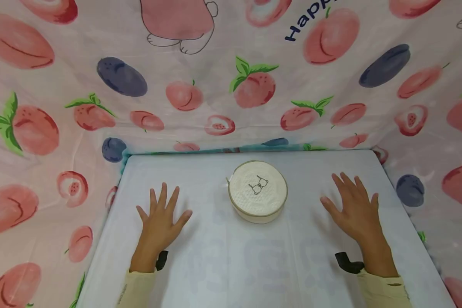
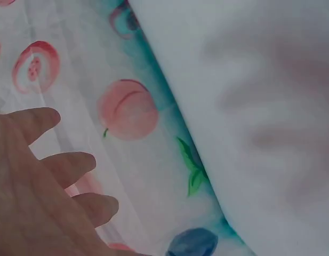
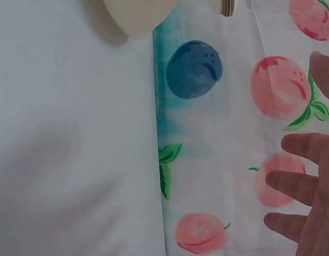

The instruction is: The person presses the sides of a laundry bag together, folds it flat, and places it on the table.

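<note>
Fingers (image 1: pixel 163 196) spread wide, left hand (image 1: pixel 158 224) and right hand (image 1: pixel 357 216) flank a case (image 1: pixel 259 194) on the worktop (image 1: pixel 235 265), well clear of it.

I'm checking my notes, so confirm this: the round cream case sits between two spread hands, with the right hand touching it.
Not quite: the head view shows the right hand apart from the round cream case, not touching it. The rest stands.

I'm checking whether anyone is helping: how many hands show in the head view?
2: the left hand, fingers spread, left of the round case; the right hand, also spread, to its right.
</note>
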Demonstrator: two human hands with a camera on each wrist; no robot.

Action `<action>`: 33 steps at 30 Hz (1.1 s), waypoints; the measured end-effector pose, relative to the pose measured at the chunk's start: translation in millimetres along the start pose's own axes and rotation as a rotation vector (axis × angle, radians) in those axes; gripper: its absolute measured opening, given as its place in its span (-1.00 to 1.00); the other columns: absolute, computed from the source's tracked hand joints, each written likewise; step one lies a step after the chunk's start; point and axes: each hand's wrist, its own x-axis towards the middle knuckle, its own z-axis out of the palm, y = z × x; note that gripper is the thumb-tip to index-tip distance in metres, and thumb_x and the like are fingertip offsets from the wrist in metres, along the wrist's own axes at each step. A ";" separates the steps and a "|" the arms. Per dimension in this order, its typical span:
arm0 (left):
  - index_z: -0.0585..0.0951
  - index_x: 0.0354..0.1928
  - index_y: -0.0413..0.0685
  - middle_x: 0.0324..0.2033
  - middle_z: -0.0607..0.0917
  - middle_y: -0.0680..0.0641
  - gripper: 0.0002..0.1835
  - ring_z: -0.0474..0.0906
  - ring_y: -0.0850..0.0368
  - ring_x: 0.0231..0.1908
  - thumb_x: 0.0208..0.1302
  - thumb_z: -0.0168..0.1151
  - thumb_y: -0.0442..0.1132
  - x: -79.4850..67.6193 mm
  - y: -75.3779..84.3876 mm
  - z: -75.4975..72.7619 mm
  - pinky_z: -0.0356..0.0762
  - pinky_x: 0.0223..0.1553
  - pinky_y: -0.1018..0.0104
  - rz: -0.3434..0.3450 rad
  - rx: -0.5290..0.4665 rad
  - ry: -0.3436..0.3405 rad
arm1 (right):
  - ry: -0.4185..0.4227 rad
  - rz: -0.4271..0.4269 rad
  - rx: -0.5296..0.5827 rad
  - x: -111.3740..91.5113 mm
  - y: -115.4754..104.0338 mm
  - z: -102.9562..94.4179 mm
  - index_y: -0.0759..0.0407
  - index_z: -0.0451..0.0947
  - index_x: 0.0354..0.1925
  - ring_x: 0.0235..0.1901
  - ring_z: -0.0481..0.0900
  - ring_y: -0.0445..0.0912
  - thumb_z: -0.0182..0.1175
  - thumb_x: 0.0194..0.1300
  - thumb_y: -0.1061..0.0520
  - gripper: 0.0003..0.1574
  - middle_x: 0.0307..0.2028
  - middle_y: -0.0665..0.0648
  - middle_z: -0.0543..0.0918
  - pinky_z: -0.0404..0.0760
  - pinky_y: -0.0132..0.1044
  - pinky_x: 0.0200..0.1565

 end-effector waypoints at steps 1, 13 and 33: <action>-0.10 0.46 0.40 0.48 -0.23 0.00 -0.15 -0.56 -0.12 0.42 0.20 -0.12 0.45 1.1 2.6 -0.3 -0.59 0.10 -0.52 0.003 -0.032 -0.002 | 0.008 -0.013 0.025 0.3 -0.5 1.0 -0.09 -0.08 0.47 0.45 -0.28 0.19 -0.03 0.26 -0.41 -0.02 0.44 0.22 0.03 -0.42 0.50 0.12; -0.03 0.46 0.22 0.43 0.05 0.12 -0.37 -0.07 0.11 0.43 0.44 -0.22 0.16 20.3 53.0 3.5 -0.05 0.36 -0.06 0.044 -0.602 -0.049 | -0.021 -0.043 0.430 9.8 -24.3 14.9 -0.12 -0.04 0.46 0.40 0.04 0.17 -0.07 0.42 -0.19 -0.25 0.42 0.16 0.11 0.06 0.27 0.25; 0.29 0.29 0.13 0.09 0.49 -0.08 -0.31 0.56 -0.05 -0.05 0.33 -0.36 0.38 49.3 116.4 35.8 0.60 -0.15 0.17 -0.263 -1.082 -0.194 | -0.109 0.256 0.950 22.5 -74.1 49.7 -0.20 0.17 0.34 0.04 0.52 0.06 -0.28 0.39 -0.40 -0.32 0.14 0.09 0.49 0.57 -0.10 -0.05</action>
